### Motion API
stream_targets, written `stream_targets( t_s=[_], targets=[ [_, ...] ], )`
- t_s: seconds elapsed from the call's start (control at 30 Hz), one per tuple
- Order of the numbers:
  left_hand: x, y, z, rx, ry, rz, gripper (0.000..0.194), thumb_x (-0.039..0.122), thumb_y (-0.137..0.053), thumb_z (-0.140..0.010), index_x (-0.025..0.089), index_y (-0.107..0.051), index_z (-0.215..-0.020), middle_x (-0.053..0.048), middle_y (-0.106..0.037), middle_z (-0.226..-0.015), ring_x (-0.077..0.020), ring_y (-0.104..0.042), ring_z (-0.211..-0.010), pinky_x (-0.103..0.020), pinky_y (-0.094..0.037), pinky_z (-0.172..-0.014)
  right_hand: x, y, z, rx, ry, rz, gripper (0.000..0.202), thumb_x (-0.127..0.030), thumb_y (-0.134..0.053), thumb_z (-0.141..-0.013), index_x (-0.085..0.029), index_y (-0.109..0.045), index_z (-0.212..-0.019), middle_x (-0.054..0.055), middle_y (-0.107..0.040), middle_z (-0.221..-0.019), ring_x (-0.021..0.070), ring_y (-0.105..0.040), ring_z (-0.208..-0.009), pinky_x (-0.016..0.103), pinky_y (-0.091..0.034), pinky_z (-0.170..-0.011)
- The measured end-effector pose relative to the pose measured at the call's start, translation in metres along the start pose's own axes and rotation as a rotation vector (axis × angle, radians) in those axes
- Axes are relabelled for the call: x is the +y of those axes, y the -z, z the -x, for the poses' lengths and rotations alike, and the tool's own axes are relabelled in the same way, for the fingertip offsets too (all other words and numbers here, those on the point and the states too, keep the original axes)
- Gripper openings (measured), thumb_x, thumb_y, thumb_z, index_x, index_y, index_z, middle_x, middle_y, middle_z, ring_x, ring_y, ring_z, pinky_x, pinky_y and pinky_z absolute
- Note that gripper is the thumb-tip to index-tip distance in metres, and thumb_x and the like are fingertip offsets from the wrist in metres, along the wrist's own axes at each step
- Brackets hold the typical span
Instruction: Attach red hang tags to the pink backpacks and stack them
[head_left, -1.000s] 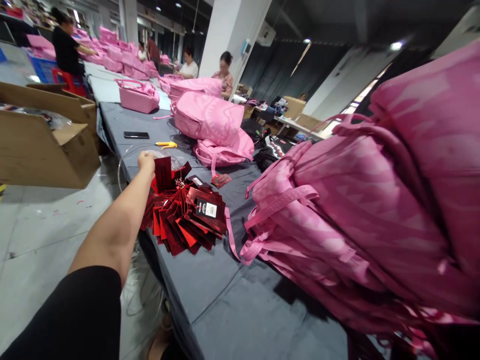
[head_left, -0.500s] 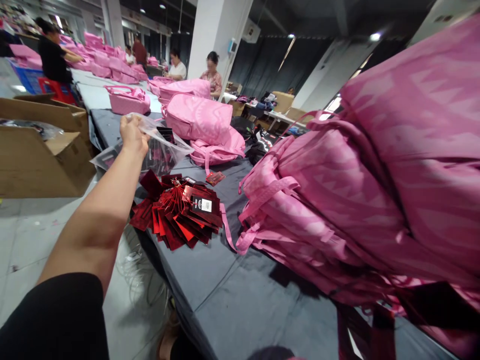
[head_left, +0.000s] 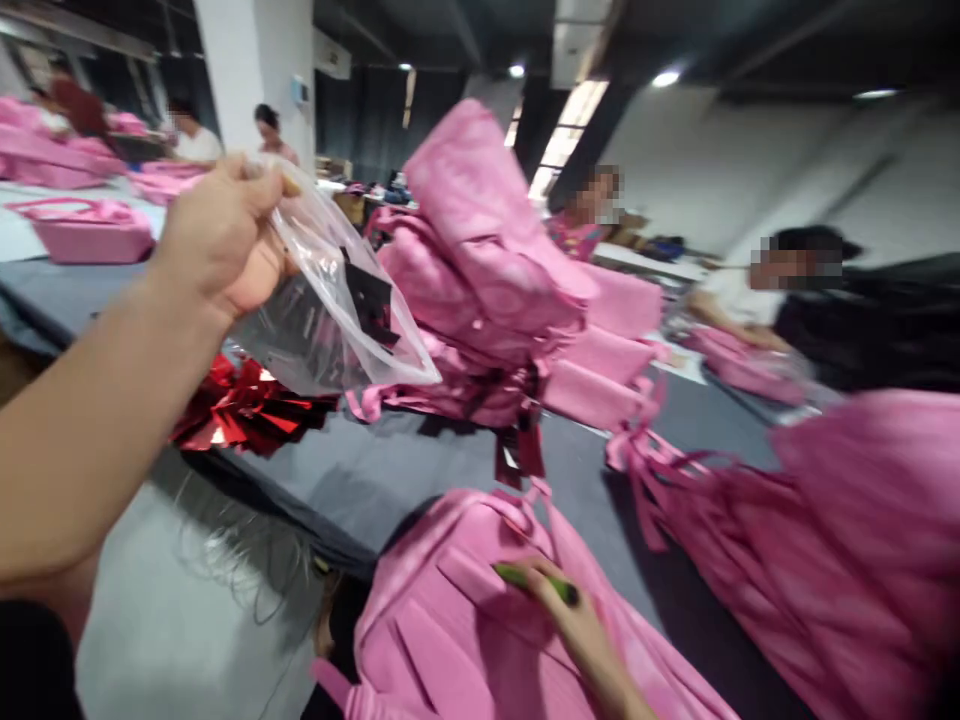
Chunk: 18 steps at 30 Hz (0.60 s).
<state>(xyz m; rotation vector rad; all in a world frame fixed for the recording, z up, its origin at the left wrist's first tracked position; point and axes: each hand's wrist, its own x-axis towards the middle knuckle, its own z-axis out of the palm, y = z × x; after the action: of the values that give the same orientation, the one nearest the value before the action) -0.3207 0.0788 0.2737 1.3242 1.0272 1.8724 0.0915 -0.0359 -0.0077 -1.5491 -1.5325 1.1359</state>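
My left hand [head_left: 232,225] is raised and pinches the top edge of a clear plastic bag [head_left: 322,350], which hangs open and slanted. Black cards [head_left: 371,305] show through its film. Below it a fanned bunch of shiny red tags [head_left: 255,410] lies at the table's edge. My right hand [head_left: 559,605] is closed around a slim green tool [head_left: 517,575] with a black end; its exact kind is not clear. That hand is over a pink backpack [head_left: 442,640], whose padded back faces up. Whether the tool touches the backpack I cannot tell.
A stack of pink backpacks [head_left: 487,250] stands on the grey-covered table [head_left: 337,470]. More pink backpacks [head_left: 832,520] lie at the right. A person in a white top [head_left: 739,300] handles a pink bag across the table. Loose clear strings [head_left: 232,540] lie on the floor.
My left hand has lifted the plastic bag up off the table beside the red tags and brought it nearer. The view has swung right, and my right hand with the green tool now shows.
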Motion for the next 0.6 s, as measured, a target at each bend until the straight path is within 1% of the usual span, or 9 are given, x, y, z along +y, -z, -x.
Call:
stream_targets(
  t_s=[0.03, 0.1, 0.23, 0.3, 0.37, 0.4, 0.47, 0.53, 0.6],
  targets=[
    [0.0, -0.029, 0.009, -0.072, 0.069, 0.058, 0.014, 0.009, -0.031, -0.101, 0.007, -0.043, -0.094, 0.008, -0.044, -0.075, -0.0029, -0.058, -0.078, -0.046, -0.048, -0.084, 0.004, 0.001, 0.002, -0.035, -0.007, -0.062, 0.045, -0.059, -0.057, -0.084, -0.018, -0.075, -0.087, 0.011, -0.075, -0.096, 0.0283, -0.07, -0.095, 0.041, -0.054, -0.091],
    [-0.008, -0.092, 0.026, -0.199, 0.216, 0.162, 0.017, 0.008, -0.033, -0.098, 0.01, -0.045, -0.086, 0.007, -0.046, -0.068, -0.0046, -0.058, -0.068, -0.044, -0.054, -0.081, 0.009, -0.001, 0.005, 0.012, 0.04, -0.081, 0.039, -0.053, -0.057, -0.084, -0.017, -0.073, -0.085, 0.01, -0.074, -0.092, 0.0263, -0.07, -0.091, 0.039, -0.054, -0.087],
    [-0.042, -0.23, 0.055, -0.359, 0.485, 0.265, 0.014, 0.007, -0.042, -0.088, 0.015, -0.046, -0.076, 0.004, -0.049, -0.06, -0.0107, -0.057, -0.056, -0.038, -0.06, -0.068, 0.012, -0.01, 0.018, 0.08, 0.123, -0.043, 0.027, -0.038, -0.054, -0.083, -0.016, -0.07, -0.079, 0.007, -0.072, -0.082, 0.0219, -0.067, -0.079, 0.032, -0.05, -0.074],
    [-0.063, -0.294, 0.071, -0.378, 0.527, 0.255, 0.009, 0.011, -0.046, -0.086, 0.015, -0.049, -0.079, 0.004, -0.05, -0.06, -0.0111, -0.056, -0.055, -0.037, -0.06, -0.065, 0.012, -0.009, 0.026, 0.066, 0.129, -0.072, 0.024, -0.032, -0.053, -0.082, -0.016, -0.071, -0.082, 0.007, -0.072, -0.08, 0.0199, -0.065, -0.075, 0.03, -0.048, -0.069],
    [-0.089, -0.344, 0.093, -0.381, 0.521, 0.216, 0.006, 0.016, -0.046, -0.09, 0.017, -0.052, -0.088, 0.005, -0.052, -0.066, -0.0096, -0.058, -0.058, -0.033, -0.06, -0.067, 0.011, -0.004, 0.032, 0.043, 0.128, -0.12, 0.024, -0.027, -0.052, -0.081, -0.015, -0.072, -0.085, 0.006, -0.073, -0.081, 0.0184, -0.065, -0.073, 0.028, -0.047, -0.066],
    [-0.105, -0.362, 0.106, -0.388, 0.519, 0.178, 0.008, 0.018, -0.045, -0.093, 0.018, -0.053, -0.094, 0.004, -0.054, -0.069, -0.0087, -0.059, -0.061, -0.031, -0.059, -0.068, 0.011, 0.0, 0.034, 0.034, 0.131, -0.144, 0.024, -0.026, -0.052, -0.081, -0.015, -0.073, -0.086, 0.005, -0.073, -0.082, 0.018, -0.065, -0.073, 0.027, -0.046, -0.065],
    [-0.14, -0.381, 0.136, -0.435, 0.536, 0.055, 0.014, 0.022, -0.041, -0.098, 0.018, -0.053, -0.105, 0.003, -0.058, -0.079, -0.0082, -0.061, -0.069, -0.027, -0.058, -0.07, 0.01, 0.007, 0.036, 0.037, 0.145, -0.164, 0.023, -0.024, -0.053, -0.08, -0.016, -0.074, -0.086, 0.005, -0.073, -0.083, 0.018, -0.066, -0.076, 0.027, -0.047, -0.068],
    [-0.179, -0.38, 0.165, -0.517, 0.581, -0.129, 0.018, 0.027, -0.046, -0.099, 0.016, -0.055, -0.11, -0.001, -0.062, -0.089, -0.01, -0.062, -0.075, -0.027, -0.057, -0.07, 0.012, 0.01, 0.037, 0.038, 0.169, -0.174, 0.021, -0.025, -0.056, -0.08, -0.018, -0.076, -0.087, 0.004, -0.074, -0.086, 0.0192, -0.067, -0.082, 0.029, -0.049, -0.076],
    [-0.213, -0.369, 0.188, -0.621, 0.625, -0.339, 0.025, 0.033, -0.055, -0.097, 0.013, -0.059, -0.111, -0.005, -0.064, -0.098, -0.0133, -0.064, -0.081, -0.03, -0.057, -0.071, 0.014, 0.011, 0.042, 0.039, 0.2, -0.269, 0.021, -0.03, -0.061, -0.081, -0.018, -0.076, -0.09, 0.006, -0.074, -0.091, 0.0218, -0.068, -0.09, 0.034, -0.05, -0.086]
  ],
)
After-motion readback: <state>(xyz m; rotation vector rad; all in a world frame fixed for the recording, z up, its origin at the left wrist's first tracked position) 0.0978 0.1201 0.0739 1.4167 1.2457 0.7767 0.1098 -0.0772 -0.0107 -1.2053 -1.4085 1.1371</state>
